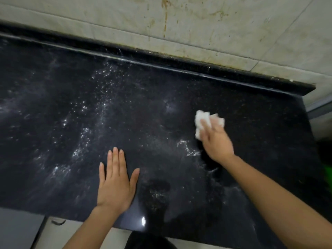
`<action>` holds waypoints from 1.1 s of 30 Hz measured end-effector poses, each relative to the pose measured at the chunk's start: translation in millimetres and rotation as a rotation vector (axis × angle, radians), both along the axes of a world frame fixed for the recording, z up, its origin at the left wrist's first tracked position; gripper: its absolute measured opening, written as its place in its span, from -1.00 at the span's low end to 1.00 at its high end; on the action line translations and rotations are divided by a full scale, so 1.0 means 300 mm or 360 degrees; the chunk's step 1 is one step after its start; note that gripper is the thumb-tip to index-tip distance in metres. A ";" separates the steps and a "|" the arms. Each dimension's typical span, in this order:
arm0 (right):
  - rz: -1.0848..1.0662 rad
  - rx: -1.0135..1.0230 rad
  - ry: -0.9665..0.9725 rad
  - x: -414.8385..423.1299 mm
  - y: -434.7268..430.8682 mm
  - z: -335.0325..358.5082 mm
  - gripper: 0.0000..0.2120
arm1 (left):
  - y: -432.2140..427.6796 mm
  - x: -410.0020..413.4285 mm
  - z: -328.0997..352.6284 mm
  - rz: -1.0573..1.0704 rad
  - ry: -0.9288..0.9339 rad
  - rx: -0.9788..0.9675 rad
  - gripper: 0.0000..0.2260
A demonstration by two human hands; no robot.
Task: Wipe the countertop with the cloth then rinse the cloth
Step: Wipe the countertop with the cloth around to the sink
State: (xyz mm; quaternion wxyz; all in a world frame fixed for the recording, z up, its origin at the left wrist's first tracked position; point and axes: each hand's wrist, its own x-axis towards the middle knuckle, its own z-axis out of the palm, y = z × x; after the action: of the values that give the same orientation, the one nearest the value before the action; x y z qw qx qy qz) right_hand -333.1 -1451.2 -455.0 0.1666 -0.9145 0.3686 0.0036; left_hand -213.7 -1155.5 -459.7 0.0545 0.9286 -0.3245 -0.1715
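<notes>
A black speckled countertop (143, 108) fills the view, streaked with white powder and wet smears. My right hand (216, 139) presses a small crumpled white cloth (202, 119) onto the counter at the right, with its fingers laid over the cloth; the hand is motion-blurred. My left hand (115, 182) lies flat on the counter near the front edge, fingers straight and spread, holding nothing.
A raised black lip (161, 58) runs along the back of the counter under a stained tiled wall (197, 24). The counter ends at the right edge (309, 133). Floor tiles (71, 234) show below the front edge. No sink or tap is in view.
</notes>
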 end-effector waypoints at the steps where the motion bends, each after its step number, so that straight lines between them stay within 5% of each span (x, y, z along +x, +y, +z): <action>1: 0.0269 0.0033 0.0007 -0.056 0.021 0.017 -0.54 | -0.001 -0.001 0.008 -0.0001 0.0029 0.0011 -0.24; 4: 0.0667 -0.0060 0.0094 -0.226 -0.092 0.045 -0.55 | -0.006 0.004 0.025 -0.0002 0.0077 0.0025 -0.26; 8: -0.0501 0.0050 0.0163 -0.285 -0.205 0.023 -0.54 | -0.018 0.005 0.033 0.0019 0.0164 0.0108 -0.36; 10: -0.0718 -0.0017 0.0141 -0.202 -0.112 -0.001 -0.54 | -0.026 0.008 0.038 0.0013 0.0199 0.0164 -0.38; 12: -0.0515 -0.0054 0.0025 -0.114 0.045 -0.027 -0.52 | -0.032 0.013 0.042 -0.0002 0.0217 0.0218 -0.37; 15: 0.0246 -0.0040 -0.0029 -0.060 0.326 -0.042 -0.46 | -0.037 0.014 0.050 -0.0002 0.0258 0.0258 -0.36; 18: 0.0696 -0.0124 -0.0007 -0.100 0.356 -0.014 -0.52 | -0.038 0.011 0.059 -0.0004 0.0262 0.0269 -0.36; 22: 0.0320 -0.0408 0.0184 -0.184 0.151 0.004 -0.49 | -0.034 0.014 0.053 -0.0017 0.0273 0.0273 -0.37; 26: -0.0153 -0.0198 0.0311 -0.253 0.028 0.025 -0.47 | -0.031 0.022 0.031 -0.0021 0.0264 0.0265 -0.35; 33: -0.0328 -0.0088 0.0393 -0.197 0.058 -0.018 -0.47 | -0.032 0.023 0.033 -0.0008 0.0278 0.0262 -0.33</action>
State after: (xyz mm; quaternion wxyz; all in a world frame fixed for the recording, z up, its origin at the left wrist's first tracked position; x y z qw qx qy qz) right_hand -392.3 -1433.8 -460.4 0.0943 -0.8686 0.4782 0.0888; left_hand -206.7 -1165.0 -449.7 0.0057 0.9107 -0.3055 -0.2779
